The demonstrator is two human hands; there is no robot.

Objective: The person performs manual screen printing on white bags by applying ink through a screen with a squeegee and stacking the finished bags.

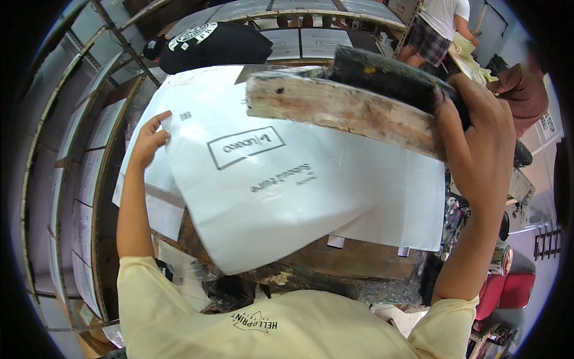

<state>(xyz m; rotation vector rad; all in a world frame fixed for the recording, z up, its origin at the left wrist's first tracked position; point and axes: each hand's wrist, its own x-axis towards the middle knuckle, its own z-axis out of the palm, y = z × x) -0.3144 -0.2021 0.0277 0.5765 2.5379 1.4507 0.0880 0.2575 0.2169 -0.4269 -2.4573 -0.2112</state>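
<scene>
A white, slightly glossy printed sheet (263,209) with dark lettering and a boxed mark spreads before me, its near corner hanging over the table's edge. At its left edge, the thumb and fingers of my left hand (152,139) hold it. My right hand (481,128) is wrapped round the right end of a raised, ink-stained wooden bar (341,107) and a dark, rounded piece (388,75) lying along it. The bar looks like one side of a printing frame; its far parts are hidden. Beneath the printed sheet lies more white sheeting (406,209) on the table.
The worktable's stained brown edge (311,269) runs in front of me. A metal rack (89,179) with white sheets stands at left. A person in a black shirt (218,45) bends at the far side; two others are at far right. A red chair (502,290) stands at lower right.
</scene>
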